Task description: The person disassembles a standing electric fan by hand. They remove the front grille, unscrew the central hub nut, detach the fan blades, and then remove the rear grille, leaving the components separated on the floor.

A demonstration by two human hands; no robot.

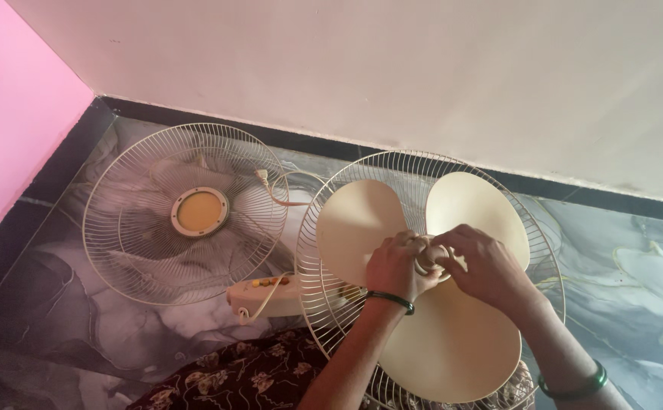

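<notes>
Both hands at fan hub: left hand and right hand, fingers pinched on centre cap over cream blades. Front grille lies beside on floor.

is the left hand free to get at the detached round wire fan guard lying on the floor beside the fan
Probably yes. The left hand is busy at the cream three-blade fan's hub, but the detached round wire guard lies uncovered on the marbled floor on its side, with nothing between.
</notes>
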